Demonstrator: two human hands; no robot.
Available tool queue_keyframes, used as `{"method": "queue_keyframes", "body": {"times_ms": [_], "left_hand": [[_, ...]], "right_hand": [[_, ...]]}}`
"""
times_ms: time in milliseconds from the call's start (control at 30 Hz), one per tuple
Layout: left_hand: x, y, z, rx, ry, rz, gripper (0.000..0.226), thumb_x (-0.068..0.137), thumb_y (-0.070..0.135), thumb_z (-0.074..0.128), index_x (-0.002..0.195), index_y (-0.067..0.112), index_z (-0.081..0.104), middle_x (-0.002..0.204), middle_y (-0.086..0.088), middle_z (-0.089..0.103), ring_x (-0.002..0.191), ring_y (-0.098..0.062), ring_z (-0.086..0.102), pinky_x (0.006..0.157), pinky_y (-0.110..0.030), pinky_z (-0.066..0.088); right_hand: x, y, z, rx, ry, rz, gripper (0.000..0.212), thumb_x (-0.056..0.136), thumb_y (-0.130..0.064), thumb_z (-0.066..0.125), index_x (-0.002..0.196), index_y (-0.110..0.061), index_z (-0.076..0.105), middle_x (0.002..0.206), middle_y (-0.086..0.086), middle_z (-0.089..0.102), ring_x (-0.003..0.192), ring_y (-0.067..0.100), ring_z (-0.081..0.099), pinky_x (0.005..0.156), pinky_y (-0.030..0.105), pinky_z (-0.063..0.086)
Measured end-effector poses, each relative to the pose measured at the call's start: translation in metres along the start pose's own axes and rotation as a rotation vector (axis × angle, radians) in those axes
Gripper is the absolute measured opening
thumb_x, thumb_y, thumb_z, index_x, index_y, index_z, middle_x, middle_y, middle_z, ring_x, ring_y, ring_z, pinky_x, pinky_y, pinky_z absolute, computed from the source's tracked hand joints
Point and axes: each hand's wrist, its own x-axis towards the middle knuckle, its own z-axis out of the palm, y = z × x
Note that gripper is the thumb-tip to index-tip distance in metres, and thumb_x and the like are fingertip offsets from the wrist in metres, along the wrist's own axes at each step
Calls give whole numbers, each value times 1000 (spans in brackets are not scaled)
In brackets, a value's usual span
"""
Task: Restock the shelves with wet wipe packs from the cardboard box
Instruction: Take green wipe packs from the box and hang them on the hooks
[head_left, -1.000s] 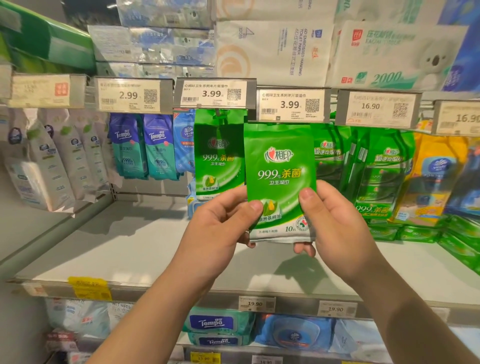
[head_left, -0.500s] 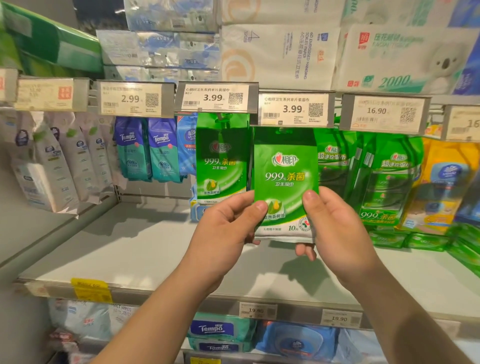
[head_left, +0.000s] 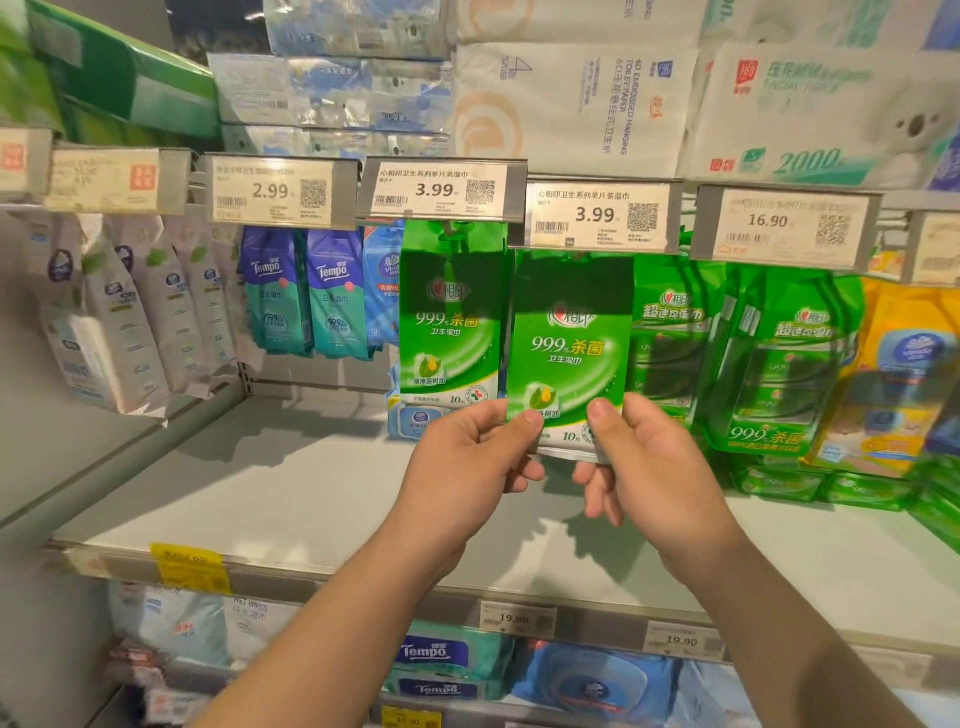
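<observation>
Both hands are raised to one flat green foil wet wipe pack (head_left: 570, 353): the left hand (head_left: 462, 467) pinches its lower left corner between thumb and curled fingers, and the right hand (head_left: 641, 467) pinches its lower right corner the same way. The pack is held upright, its top edge tucked just below the white 3.99 price label (head_left: 597, 217), which is taken as the landmark. To the left of that label an identical green pack (head_left: 449, 317) is seen hanging, and to the right larger green bundles (head_left: 779, 364) are hung. Below the label, behind the hands, the pale grey shelf board (head_left: 260, 499) is seen. The hook itself is hidden behind the label, so it cannot be told whether the pack's hang hole is already threaded. The step in hand is judged to be hanging this pack on the peg under the label. It is best done by keeping the pack square and level, guiding the hole onto the peg tip by feel, then sliding it back. The grip should be eased only once the pack's weight is felt to be carried.
</observation>
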Motion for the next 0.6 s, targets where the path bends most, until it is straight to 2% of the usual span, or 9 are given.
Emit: {"method": "queue_keyframes", "body": {"times_ms": [133,233,333,467,600], "left_hand": [[-2,-6,0,-1,28,-58,14,100,21,65,91,13,73,78,2,71,66,-14,64,60,-23,51],[-7,-13,0,-10,64,-107,15,99,24,65,94,14,74,85,-3,75,65,-14,65,63,-23,53],[-14,-18,0,-22,120,-142,14,98,28,66,99,16,74,91,-6,78,68,-15,68,69,-28,58],[-27,-22,-1,-12,174,-169,19,99,31,65,109,17,73,97,-8,79,72,-16,70,73,-31,59],[-51,-29,-8,98,246,-167,22,99,35,62,117,25,71,100,0,79,79,-17,74,83,-40,60]], "right_hand": [[-1,8,0,20,-22,47,36,103,-41,51,93,-6,52,68,10,67,50,29,56,39,27,36],[-2,16,-2,16,-36,78,41,104,-41,50,95,-1,54,67,9,66,51,31,56,39,27,37],[-2,23,-4,48,-55,98,49,95,-51,53,97,-3,58,64,9,65,48,29,55,38,27,37],[-7,34,-3,78,-87,176,34,105,-38,50,97,-6,60,59,8,62,43,26,54,36,26,36],[-22,46,5,-8,-168,222,27,105,-34,50,95,-12,63,64,5,64,49,25,58,46,32,41]]}}
